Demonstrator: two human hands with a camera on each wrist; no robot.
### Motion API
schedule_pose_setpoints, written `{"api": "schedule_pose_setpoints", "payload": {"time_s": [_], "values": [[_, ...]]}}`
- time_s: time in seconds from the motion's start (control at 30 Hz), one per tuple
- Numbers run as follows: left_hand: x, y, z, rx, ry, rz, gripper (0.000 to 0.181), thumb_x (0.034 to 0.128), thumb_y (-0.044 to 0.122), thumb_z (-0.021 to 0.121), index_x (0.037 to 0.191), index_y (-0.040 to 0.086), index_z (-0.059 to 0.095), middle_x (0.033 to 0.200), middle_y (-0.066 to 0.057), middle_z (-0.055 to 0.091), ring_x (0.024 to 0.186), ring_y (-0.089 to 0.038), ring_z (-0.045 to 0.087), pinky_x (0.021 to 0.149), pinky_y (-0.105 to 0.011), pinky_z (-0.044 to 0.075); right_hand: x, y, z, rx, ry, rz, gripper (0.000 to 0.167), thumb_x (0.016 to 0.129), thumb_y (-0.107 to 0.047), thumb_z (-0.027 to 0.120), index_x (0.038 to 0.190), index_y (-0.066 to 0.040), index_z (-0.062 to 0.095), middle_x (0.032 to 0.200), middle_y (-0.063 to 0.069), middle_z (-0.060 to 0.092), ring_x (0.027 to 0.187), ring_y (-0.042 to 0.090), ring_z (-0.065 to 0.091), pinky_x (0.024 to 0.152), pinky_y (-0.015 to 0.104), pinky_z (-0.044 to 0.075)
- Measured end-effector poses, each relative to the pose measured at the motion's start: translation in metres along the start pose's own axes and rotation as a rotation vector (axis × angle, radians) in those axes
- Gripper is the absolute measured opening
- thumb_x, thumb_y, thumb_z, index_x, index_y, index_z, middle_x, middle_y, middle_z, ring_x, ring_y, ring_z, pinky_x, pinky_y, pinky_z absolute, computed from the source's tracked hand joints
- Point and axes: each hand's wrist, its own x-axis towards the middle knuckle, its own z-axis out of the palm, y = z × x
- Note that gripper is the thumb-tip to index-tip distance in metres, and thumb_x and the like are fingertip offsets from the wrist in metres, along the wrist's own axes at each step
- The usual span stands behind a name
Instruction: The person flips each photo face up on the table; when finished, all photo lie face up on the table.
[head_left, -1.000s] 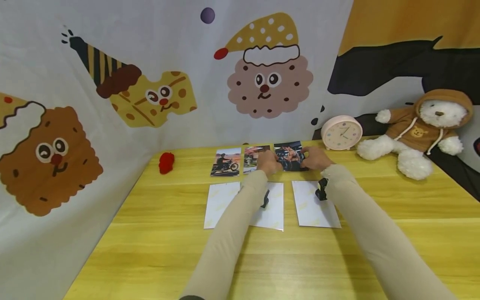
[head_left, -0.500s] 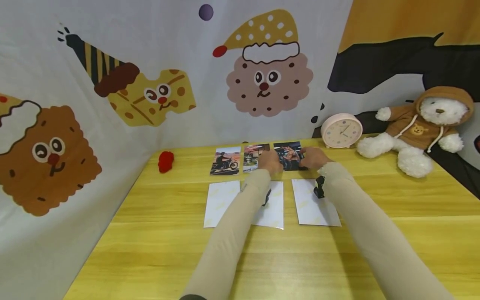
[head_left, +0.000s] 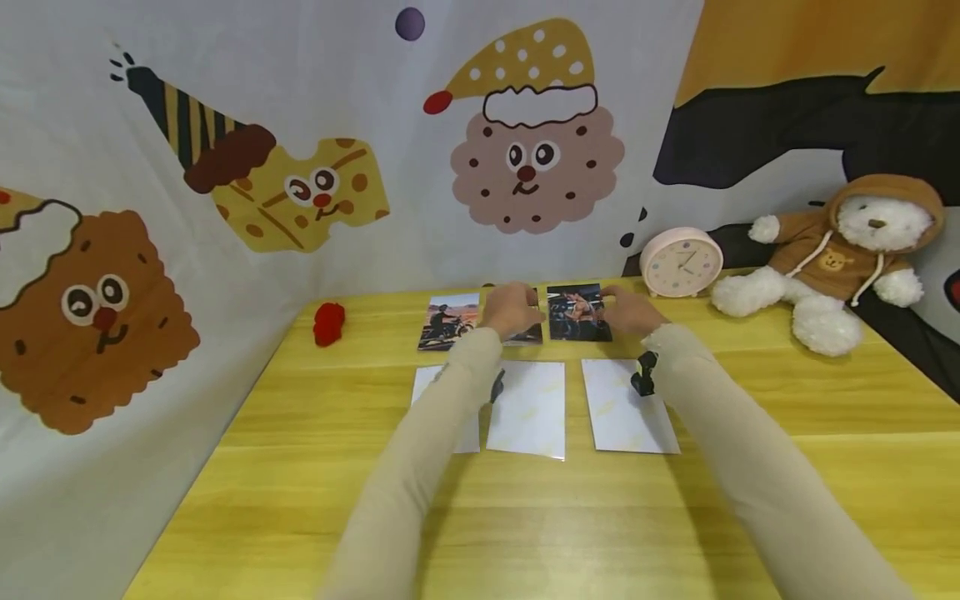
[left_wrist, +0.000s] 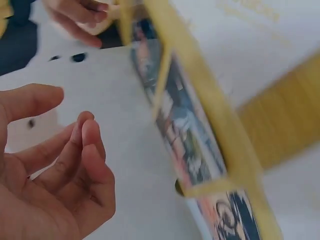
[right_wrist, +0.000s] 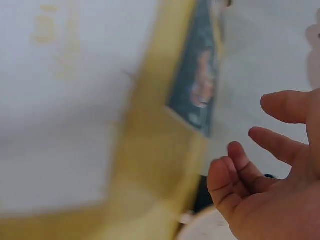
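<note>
Three photo cards lie in a row at the back of the table: a motorcycle photo [head_left: 435, 325], a middle photo [head_left: 531, 337] and a dark photo of a bare-chested figure [head_left: 579, 315]. My left hand [head_left: 510, 308] is over the middle photo and hides most of it. In the left wrist view its loosely bent fingers [left_wrist: 92, 145] hold nothing. My right hand [head_left: 633, 312] is beside the dark photo's right edge. The right wrist view shows its fingers [right_wrist: 280, 145] spread and apart from that photo. Nearer me lie a left white card [head_left: 468, 435], a middle white card [head_left: 528, 408] and a right white card [head_left: 626, 408].
A pink round clock [head_left: 681, 262] stands at the back right, beside a plush bear [head_left: 828, 262] in a brown hoodie. A small red fuzzy object [head_left: 328, 323] lies at the back left. A printed cloth [head_left: 420, 208] hangs behind the wooden table [head_left: 525, 525].
My left hand has moved left from the gap between the middle and dark photos to over the middle photo. The right hand has stayed nearly in place. The photos look unmoved.
</note>
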Motion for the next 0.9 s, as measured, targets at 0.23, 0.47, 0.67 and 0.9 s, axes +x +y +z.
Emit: {"api": "schedule_pose_setpoints", "payload": {"time_s": [0.23, 0.47, 0.67, 0.9], "values": [[-0.042, -0.048, -0.057, -0.302, -0.023, -0.059, 0.031, 0.0977, 0.032, 0.064, 0.124, 0.015, 0.068, 0.123, -0.009, 0.069, 0.11, -0.029, 0.067, 0.092, -0.046, 0.057, -0.014, -0.023, -0.03, 0.079, 0.056, -0.108, 0.05, 0.104, -0.024, 0.048, 0.149, -0.003, 0.043, 0.141, 0.029, 0.049, 0.123, 0.044, 0.053, 0.1, 0.057, 0.048], [-0.093, -0.106, -0.074, -0.19, -0.08, -0.121, 0.04, 0.1, 0.033, 0.06, 0.132, 0.01, 0.064, 0.13, -0.015, 0.066, 0.116, -0.032, 0.064, 0.095, -0.047, 0.055, -0.033, -0.042, -0.019, 0.11, -0.067, -0.226, 0.046, 0.105, -0.025, 0.05, 0.145, -0.004, 0.047, 0.135, 0.027, 0.056, 0.117, 0.041, 0.059, 0.097, 0.054, 0.051], [-0.133, -0.135, -0.073, -0.047, -0.116, -0.133, 0.041, 0.0993, 0.028, 0.06, 0.132, 0.003, 0.061, 0.123, -0.022, 0.067, 0.108, -0.034, 0.066, 0.089, -0.046, 0.056, -0.054, -0.063, 0.008, 0.179, -0.155, -0.383, 0.043, 0.104, -0.019, 0.052, 0.143, -0.003, 0.051, 0.128, 0.026, 0.061, 0.111, 0.04, 0.065, 0.093, 0.05, 0.056], [-0.156, -0.14, -0.065, 0.06, -0.14, -0.097, 0.044, 0.0978, 0.027, 0.062, 0.134, 0.003, 0.06, 0.121, -0.022, 0.069, 0.096, -0.028, 0.068, 0.084, -0.043, 0.056, -0.079, -0.097, 0.052, 0.324, -0.335, -0.487, 0.045, 0.103, -0.02, 0.055, 0.144, -0.002, 0.05, 0.125, 0.025, 0.062, 0.11, 0.037, 0.067, 0.095, 0.047, 0.056]]}}
